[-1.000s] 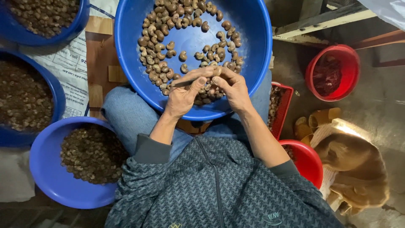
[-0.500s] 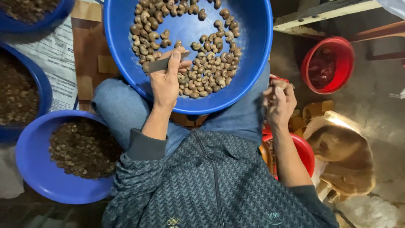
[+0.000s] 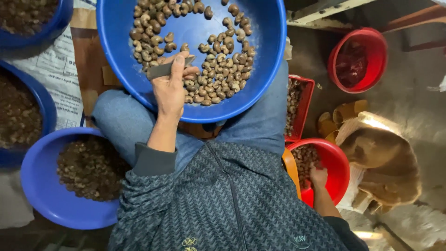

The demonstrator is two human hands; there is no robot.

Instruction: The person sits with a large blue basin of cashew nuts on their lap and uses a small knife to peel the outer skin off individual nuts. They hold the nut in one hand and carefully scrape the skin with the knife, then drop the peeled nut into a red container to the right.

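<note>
A big blue basin (image 3: 260,28) rests on my lap and holds several brown cashew nuts (image 3: 223,74). My left hand (image 3: 171,88) lies over its near rim, fingers closed on a small grey blade (image 3: 162,69) that points left above the nuts. My right hand (image 3: 318,176) is down at my right side, inside a red bowl (image 3: 341,162) with a few nuts in it; its fingers are half hidden by my sleeve and the bowl's rim, so its grip is unclear.
A blue basin of dark shell bits (image 3: 69,179) sits at my left knee, two more blue basins (image 3: 18,116) at the left edge. A red crate of nuts (image 3: 297,104), another red bowl (image 3: 360,58), a brown sack (image 3: 385,158) and printed paper (image 3: 51,69) surround me.
My right hand left the big blue basin, swung down to my right side and went into the red bowl. My left hand stayed over the nuts with the blade.
</note>
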